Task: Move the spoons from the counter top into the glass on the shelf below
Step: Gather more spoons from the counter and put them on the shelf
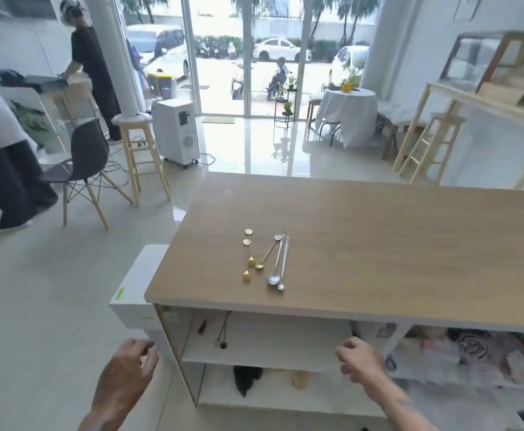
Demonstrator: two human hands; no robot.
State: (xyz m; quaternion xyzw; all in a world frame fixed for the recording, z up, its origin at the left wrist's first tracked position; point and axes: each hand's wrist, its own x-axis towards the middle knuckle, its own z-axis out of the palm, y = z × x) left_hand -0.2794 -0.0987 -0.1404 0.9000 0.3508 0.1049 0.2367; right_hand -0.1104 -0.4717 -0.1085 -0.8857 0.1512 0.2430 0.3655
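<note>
Several spoons lie together on the wooden counter top [363, 244]: gold spoons with flower-shaped ends [248, 259] on the left, and two longer silver spoons [278, 262] on the right. On the white shelf [270, 340] below, something small and dark with a thin stem [222, 334] stands near the left; I cannot make out a glass clearly. My left hand [127, 371] hangs low, left of the cabinet, fingers loosely curled, holding nothing. My right hand [360, 359] hovers in front of the shelf's right end, fingers apart and empty.
A white box [136, 290] stands against the cabinet's left side. A lower shelf holds a dark object [246, 377]. Bags fill the compartment at right [472, 353]. Two people stand at far left, near a grey chair [83, 163] and wooden stools.
</note>
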